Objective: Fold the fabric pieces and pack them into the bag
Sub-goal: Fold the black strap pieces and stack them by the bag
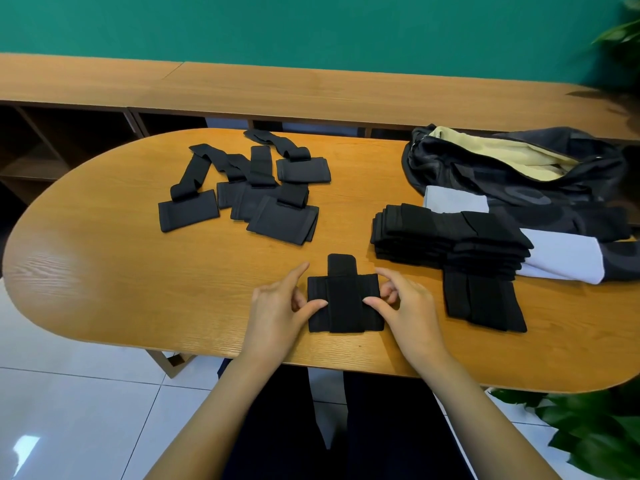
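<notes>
The black fabric piece [344, 303] lies flat on the oval wooden table [104, 271], close to the table's near edge, with its strap folded down the middle and a short end sticking out past its far edge. The left hand [280, 306] pinches the piece's left edge: the thumb lies on top beside the strap, the forefinger points straight out, and the other fingers are curled at the rim. The right hand [405, 303] pinches the right edge the same way, thumb on top and fingers curled against the side. Left of the piece the tabletop is bare wood out to the rounded end. Beyond the piece and to its left, well apart, lies a loose heap of unfolded pieces [256, 188] with straps trailing, and bare wood lies between. Just right of the piece lies one folded piece [485, 303], apart from it. Beyond that, a stack of folded pieces [446, 237] touches the dark bag [519, 174], whose mouth gapes open on a pale lining near the table's far right edge.
</notes>
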`<action>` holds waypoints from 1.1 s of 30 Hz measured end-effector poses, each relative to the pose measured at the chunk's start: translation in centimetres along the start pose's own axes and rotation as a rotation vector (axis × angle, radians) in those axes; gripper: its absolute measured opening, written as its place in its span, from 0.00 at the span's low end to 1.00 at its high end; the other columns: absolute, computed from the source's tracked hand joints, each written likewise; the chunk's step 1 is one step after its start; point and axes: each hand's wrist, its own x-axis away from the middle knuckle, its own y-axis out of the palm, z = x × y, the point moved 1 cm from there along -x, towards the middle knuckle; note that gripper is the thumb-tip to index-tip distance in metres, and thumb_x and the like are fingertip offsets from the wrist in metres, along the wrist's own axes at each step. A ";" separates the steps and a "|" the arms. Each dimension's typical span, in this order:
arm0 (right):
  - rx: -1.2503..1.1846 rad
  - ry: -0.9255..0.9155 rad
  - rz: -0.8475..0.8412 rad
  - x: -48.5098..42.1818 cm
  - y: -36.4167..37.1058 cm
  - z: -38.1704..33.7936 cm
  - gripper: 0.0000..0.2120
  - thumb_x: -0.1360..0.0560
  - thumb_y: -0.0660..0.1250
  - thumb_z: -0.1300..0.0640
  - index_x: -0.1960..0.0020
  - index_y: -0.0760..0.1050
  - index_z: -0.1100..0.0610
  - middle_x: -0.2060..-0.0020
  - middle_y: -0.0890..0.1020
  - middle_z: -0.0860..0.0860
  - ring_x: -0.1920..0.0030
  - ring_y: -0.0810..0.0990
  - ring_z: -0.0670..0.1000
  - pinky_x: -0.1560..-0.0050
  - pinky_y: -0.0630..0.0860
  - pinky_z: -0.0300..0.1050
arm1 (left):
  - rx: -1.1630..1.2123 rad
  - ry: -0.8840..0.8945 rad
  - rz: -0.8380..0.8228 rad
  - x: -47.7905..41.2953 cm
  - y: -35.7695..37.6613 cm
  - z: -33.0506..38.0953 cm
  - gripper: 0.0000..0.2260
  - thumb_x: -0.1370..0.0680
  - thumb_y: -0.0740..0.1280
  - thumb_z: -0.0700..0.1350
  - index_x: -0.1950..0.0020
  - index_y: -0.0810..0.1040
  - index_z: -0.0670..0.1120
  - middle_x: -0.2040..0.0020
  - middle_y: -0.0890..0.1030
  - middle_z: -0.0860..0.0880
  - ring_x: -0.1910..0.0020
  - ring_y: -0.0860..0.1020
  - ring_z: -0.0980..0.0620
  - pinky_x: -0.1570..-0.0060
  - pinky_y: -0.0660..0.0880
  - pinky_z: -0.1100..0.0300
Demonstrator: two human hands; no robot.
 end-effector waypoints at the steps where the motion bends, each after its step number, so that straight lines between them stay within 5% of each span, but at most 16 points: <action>1: 0.030 -0.015 -0.002 0.1 0.0 0.0 0.25 0.28 0.74 0.51 0.33 0.74 0.52 0.57 0.74 0.39 0.55 0.74 0.42 0.41 0.74 0.58 | -0.024 0.009 0.002 -0.1 0.1 0.0 0.33 0.30 0.63 0.65 0.28 0.71 0.51 0.64 0.76 0.58 0.60 0.76 0.60 0.47 0.76 0.47; 5: 0.193 -0.109 -0.043 0.4 -0.3 -0.3 0.22 0.22 0.64 0.47 0.29 0.71 0.51 0.38 0.74 0.45 0.36 0.69 0.46 0.31 0.65 0.52 | -0.124 0.092 -0.038 -0.8 0.3 0.6 0.22 0.20 0.60 0.57 0.28 0.71 0.52 0.44 0.78 0.56 0.42 0.72 0.56 0.40 0.69 0.51; 9: 0.343 -0.157 -0.263 0.5 -0.1 -0.6 0.25 0.18 0.54 0.42 0.23 0.59 0.44 0.24 0.60 0.41 0.24 0.52 0.43 0.24 0.45 0.49 | -0.153 0.164 -0.257 -2.0 1.0 1.2 0.20 0.15 0.53 0.51 0.23 0.61 0.56 0.28 0.69 0.56 0.26 0.58 0.60 0.24 0.49 0.52; 18: 0.381 -0.133 -0.363 0.4 0.2 0.0 0.25 0.18 0.49 0.40 0.22 0.55 0.42 0.23 0.57 0.39 0.23 0.45 0.41 0.24 0.36 0.51 | -0.292 0.131 -0.312 -2.2 1.4 0.6 0.22 0.16 0.51 0.54 0.21 0.55 0.57 0.27 0.68 0.59 0.24 0.55 0.61 0.24 0.39 0.47; 23: 0.334 -0.243 -0.427 0.3 0.1 0.1 0.29 0.21 0.45 0.33 0.22 0.51 0.39 0.23 0.48 0.35 0.25 0.35 0.37 0.25 0.31 0.51 | -0.205 0.198 -0.358 -1.2 0.5 0.1 0.30 0.21 0.52 0.66 0.21 0.54 0.57 0.22 0.54 0.60 0.24 0.45 0.67 0.24 0.36 0.49; 33: 0.345 -0.341 -0.517 0.3 -0.6 0.5 0.35 0.27 0.43 0.25 0.24 0.56 0.38 0.25 0.53 0.34 0.24 0.44 0.35 0.28 0.25 0.44 | -0.219 0.347 -0.310 1.2 -0.6 -1.4 0.31 0.25 0.61 0.67 0.26 0.68 0.55 0.25 0.62 0.59 0.25 0.52 0.69 0.26 0.32 0.58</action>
